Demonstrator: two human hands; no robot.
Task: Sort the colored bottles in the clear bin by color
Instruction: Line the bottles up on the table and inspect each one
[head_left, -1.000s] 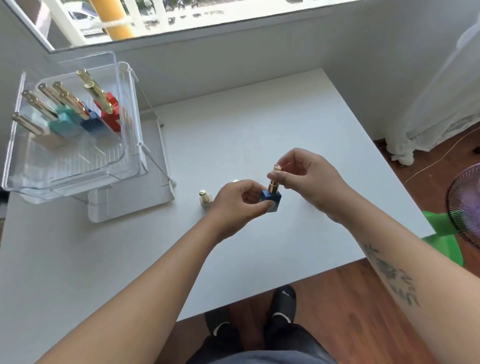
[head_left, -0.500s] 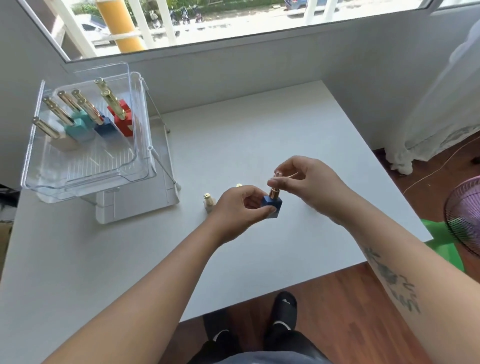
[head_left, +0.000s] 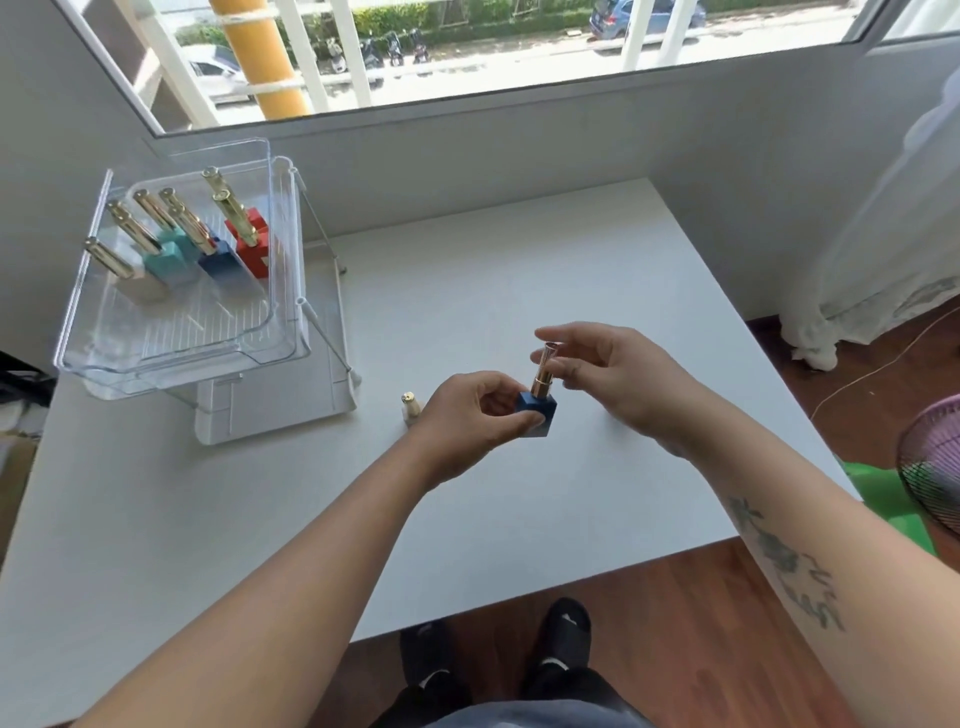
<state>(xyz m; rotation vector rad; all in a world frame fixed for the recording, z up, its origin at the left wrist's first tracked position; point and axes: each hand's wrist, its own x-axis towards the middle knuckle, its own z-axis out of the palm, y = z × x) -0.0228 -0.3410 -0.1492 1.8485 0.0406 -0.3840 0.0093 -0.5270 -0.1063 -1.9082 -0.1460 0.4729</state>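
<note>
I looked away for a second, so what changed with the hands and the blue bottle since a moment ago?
The right hand let go of the gold cap and opened beside it. The left hand keeps holding the blue bottle. The clear bin and the small white bottle stayed put.

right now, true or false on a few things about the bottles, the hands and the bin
1. The left hand holds a dark blue bottle by its base. True.
2. The right hand is inside the clear bin. False: it is over the table, at the bottle's gold cap.
3. Red bottles stand at the bin's right end. True.
4. The bin is empty. False: several gold-capped bottles stand in it.
5. A small white bottle stands on the table left of the left hand. True.
</note>
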